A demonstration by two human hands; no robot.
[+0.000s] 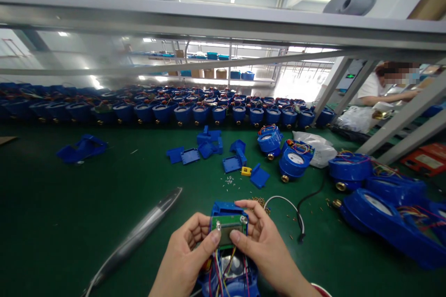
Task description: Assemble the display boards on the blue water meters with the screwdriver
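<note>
Both of my hands close on a green circuit board with a small grey display, set against a blue plastic housing. My left hand grips its left edge, thumb on the front. From the right, my right hand presses its thumb onto the display while its fingers wrap behind the housing. Coloured wires run down from the board into a blue meter body below. Small brass screws lie in a heap just beyond my right hand.
Blue plastic covers, a yellow piece and tiny white bits lie ahead on the green table. Several blue meters stand at right; rows of meters line the back. A clear plastic sleeve lies left. A person sits far right.
</note>
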